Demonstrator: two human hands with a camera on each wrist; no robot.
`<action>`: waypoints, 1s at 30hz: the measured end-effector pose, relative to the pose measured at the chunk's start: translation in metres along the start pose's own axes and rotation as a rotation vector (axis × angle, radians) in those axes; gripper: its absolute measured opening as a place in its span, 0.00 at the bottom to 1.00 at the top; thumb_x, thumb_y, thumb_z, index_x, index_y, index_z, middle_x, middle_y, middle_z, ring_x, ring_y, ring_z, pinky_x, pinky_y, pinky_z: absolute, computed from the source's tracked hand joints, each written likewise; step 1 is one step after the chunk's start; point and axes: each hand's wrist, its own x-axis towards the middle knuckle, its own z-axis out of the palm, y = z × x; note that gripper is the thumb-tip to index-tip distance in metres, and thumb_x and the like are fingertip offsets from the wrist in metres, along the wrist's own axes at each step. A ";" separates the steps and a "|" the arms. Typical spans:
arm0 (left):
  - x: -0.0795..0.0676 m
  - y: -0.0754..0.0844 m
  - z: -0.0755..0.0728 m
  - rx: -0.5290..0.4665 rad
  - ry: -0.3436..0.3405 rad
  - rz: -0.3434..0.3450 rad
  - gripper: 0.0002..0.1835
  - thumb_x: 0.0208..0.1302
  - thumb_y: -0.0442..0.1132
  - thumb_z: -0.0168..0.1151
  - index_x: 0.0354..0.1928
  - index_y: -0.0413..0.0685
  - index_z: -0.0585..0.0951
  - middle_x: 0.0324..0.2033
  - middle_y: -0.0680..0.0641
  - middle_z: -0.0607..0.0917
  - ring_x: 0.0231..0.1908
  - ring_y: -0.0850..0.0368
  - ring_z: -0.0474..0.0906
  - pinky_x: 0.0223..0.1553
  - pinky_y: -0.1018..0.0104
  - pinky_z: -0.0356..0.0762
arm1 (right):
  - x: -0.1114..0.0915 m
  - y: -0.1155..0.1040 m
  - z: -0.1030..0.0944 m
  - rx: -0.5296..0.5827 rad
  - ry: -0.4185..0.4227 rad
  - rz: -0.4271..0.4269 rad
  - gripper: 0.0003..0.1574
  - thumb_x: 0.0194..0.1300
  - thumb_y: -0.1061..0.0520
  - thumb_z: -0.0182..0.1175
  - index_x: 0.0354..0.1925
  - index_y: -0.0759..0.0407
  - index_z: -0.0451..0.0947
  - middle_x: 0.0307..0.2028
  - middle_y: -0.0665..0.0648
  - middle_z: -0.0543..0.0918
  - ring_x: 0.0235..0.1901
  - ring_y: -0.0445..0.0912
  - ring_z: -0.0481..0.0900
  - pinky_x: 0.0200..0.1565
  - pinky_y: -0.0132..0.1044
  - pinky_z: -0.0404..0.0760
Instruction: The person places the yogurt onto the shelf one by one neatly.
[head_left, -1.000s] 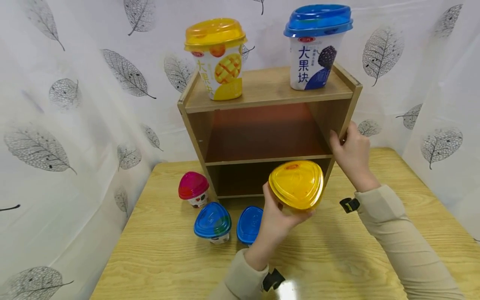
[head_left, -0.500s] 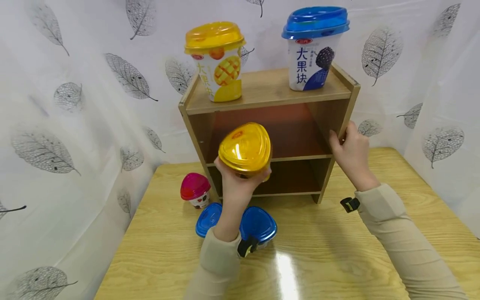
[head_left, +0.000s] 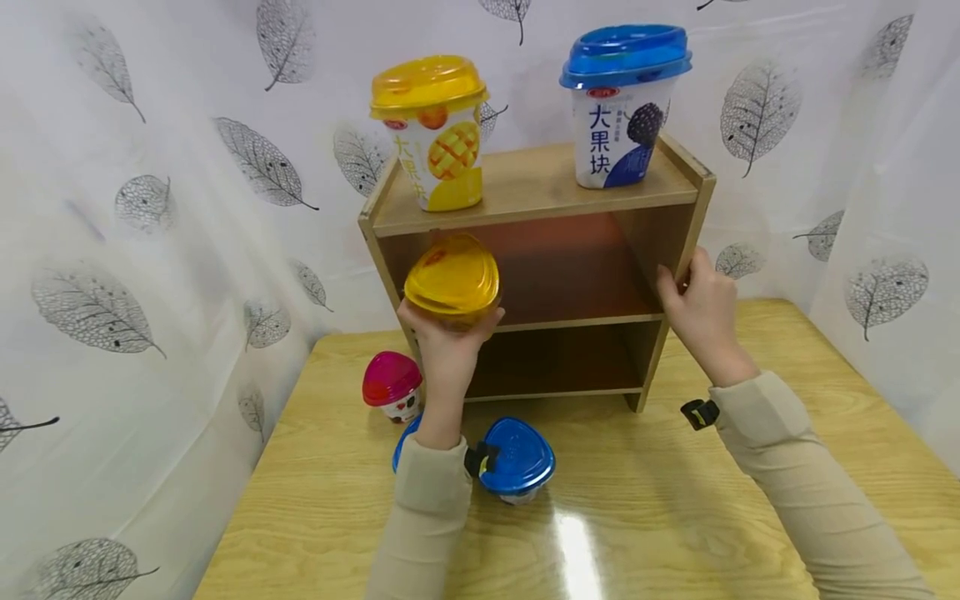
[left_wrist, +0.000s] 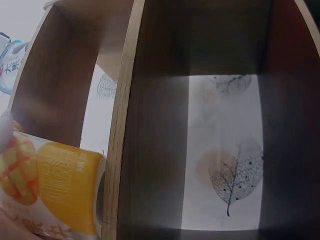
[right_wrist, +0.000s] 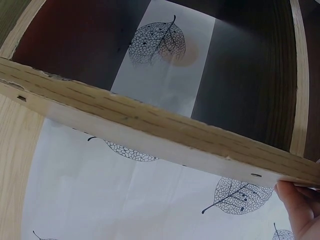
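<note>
My left hand (head_left: 447, 346) grips a yellow-lidded yogurt cup (head_left: 452, 279) at the left end of the shelf unit's middle opening. In the left wrist view the cup's mango print (left_wrist: 47, 185) lies close to the edge of the middle board (left_wrist: 122, 115). My right hand (head_left: 701, 304) holds the right side panel of the wooden shelf unit (head_left: 540, 212), thumb at the front edge. The right wrist view shows part of that hand (right_wrist: 300, 207) at the panel.
On the top board stand a mango cup (head_left: 438, 142) and a blue-lidded blackberry cup (head_left: 622, 117). A pink-lidded cup (head_left: 392, 383) and two blue-lidded cups sit on the wooden table (head_left: 600, 500); one blue lid (head_left: 517, 454) shows well, the other is mostly behind my left arm.
The left hand has carried the yellow-lidded cup leftward and up, from before the unit's lower right to the middle opening's left end. My right hand keeps its hold on the side panel.
</note>
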 end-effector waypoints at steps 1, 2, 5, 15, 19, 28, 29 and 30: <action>0.001 -0.001 0.000 0.001 -0.002 -0.004 0.44 0.43 0.35 0.71 0.54 0.43 0.48 0.55 0.45 0.59 0.55 0.55 0.61 0.57 0.64 0.57 | 0.000 0.000 0.000 0.001 0.001 0.000 0.14 0.56 0.61 0.55 0.34 0.75 0.69 0.20 0.70 0.76 0.17 0.60 0.72 0.18 0.48 0.67; 0.002 -0.002 0.000 0.003 -0.005 -0.005 0.44 0.44 0.36 0.70 0.54 0.43 0.48 0.54 0.45 0.60 0.55 0.55 0.61 0.57 0.64 0.57 | 0.000 0.000 0.000 0.001 0.002 0.000 0.14 0.56 0.61 0.55 0.34 0.75 0.69 0.20 0.70 0.76 0.17 0.60 0.72 0.18 0.48 0.67; 0.005 -0.004 0.000 0.016 -0.015 -0.010 0.44 0.44 0.37 0.70 0.54 0.43 0.48 0.53 0.44 0.61 0.54 0.55 0.62 0.57 0.64 0.57 | -0.001 0.000 0.000 0.001 0.003 0.002 0.14 0.56 0.61 0.55 0.34 0.75 0.69 0.20 0.70 0.76 0.17 0.60 0.72 0.18 0.48 0.66; 0.014 -0.003 0.002 0.129 -0.037 -0.070 0.43 0.46 0.37 0.69 0.55 0.41 0.47 0.53 0.40 0.59 0.55 0.50 0.60 0.57 0.60 0.57 | -0.001 -0.001 -0.001 -0.007 -0.005 0.019 0.15 0.56 0.61 0.55 0.34 0.75 0.69 0.20 0.71 0.76 0.17 0.61 0.73 0.18 0.48 0.66; 0.016 -0.003 0.002 0.181 -0.032 -0.110 0.45 0.46 0.40 0.69 0.56 0.41 0.46 0.54 0.39 0.58 0.55 0.49 0.58 0.57 0.58 0.57 | -0.001 -0.001 0.000 -0.009 -0.001 0.008 0.15 0.56 0.61 0.55 0.34 0.75 0.69 0.20 0.70 0.76 0.16 0.60 0.72 0.18 0.48 0.66; 0.007 -0.003 -0.007 0.155 -0.037 -0.153 0.48 0.45 0.41 0.70 0.61 0.45 0.47 0.56 0.45 0.59 0.57 0.55 0.57 0.58 0.64 0.56 | -0.001 -0.001 0.000 -0.002 -0.005 0.004 0.15 0.56 0.62 0.55 0.34 0.76 0.69 0.20 0.71 0.76 0.16 0.60 0.73 0.17 0.48 0.67; 0.006 -0.004 -0.008 0.139 -0.039 -0.143 0.47 0.45 0.41 0.70 0.61 0.46 0.48 0.56 0.45 0.60 0.57 0.56 0.57 0.58 0.64 0.56 | -0.001 -0.001 0.000 -0.002 -0.003 0.001 0.15 0.56 0.62 0.55 0.34 0.76 0.69 0.20 0.71 0.76 0.16 0.60 0.73 0.17 0.48 0.67; 0.005 -0.004 -0.010 0.129 -0.039 -0.130 0.46 0.45 0.41 0.69 0.61 0.46 0.49 0.56 0.46 0.61 0.56 0.57 0.57 0.57 0.65 0.57 | -0.001 -0.001 0.000 -0.003 0.001 -0.002 0.15 0.56 0.62 0.55 0.34 0.76 0.69 0.20 0.71 0.76 0.16 0.60 0.73 0.17 0.48 0.67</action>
